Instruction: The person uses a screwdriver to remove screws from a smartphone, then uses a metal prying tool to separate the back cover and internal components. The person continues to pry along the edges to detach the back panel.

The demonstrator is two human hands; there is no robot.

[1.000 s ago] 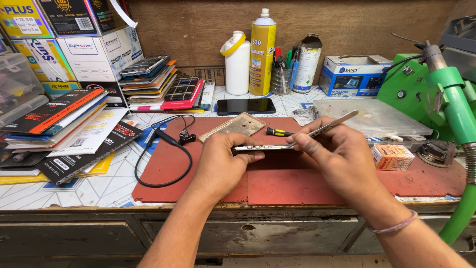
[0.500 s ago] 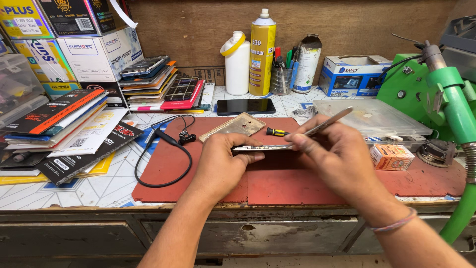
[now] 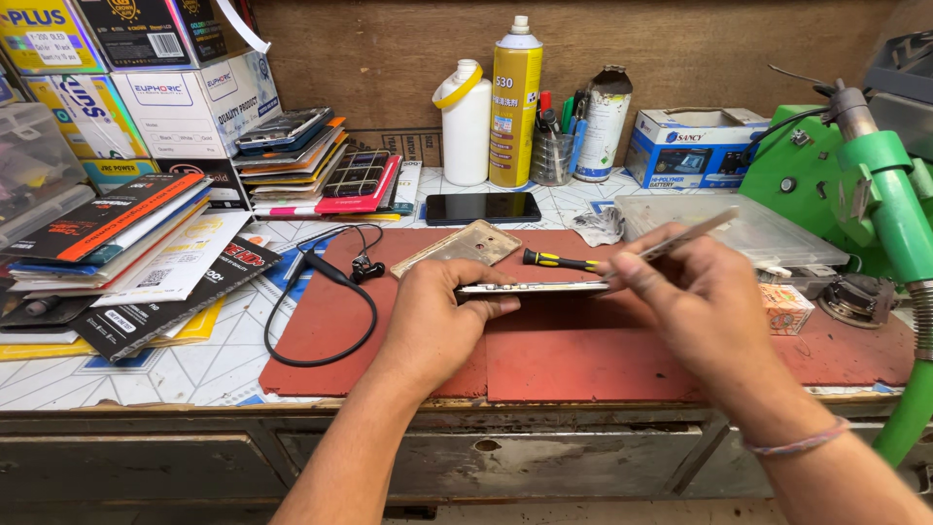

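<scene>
While the left hand point(image 3: 442, 316) stays clamped on the phone point(image 3: 533, 288) edge-up over the red mat point(image 3: 583, 355), the right hand point(image 3: 695, 301), pinching the metal tweezers point(image 3: 685, 233), has edged toward the phone's end, so prying continues.

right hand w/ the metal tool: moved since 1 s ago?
Barely. The right hand still holds the metal tool at the phone edge; against the yellow-handled screwdriver on the red mat it sits in the same spot.

phone point(image 3: 483, 207) behind mat point(image 3: 583, 350), boxes point(image 3: 146, 78) left
</scene>
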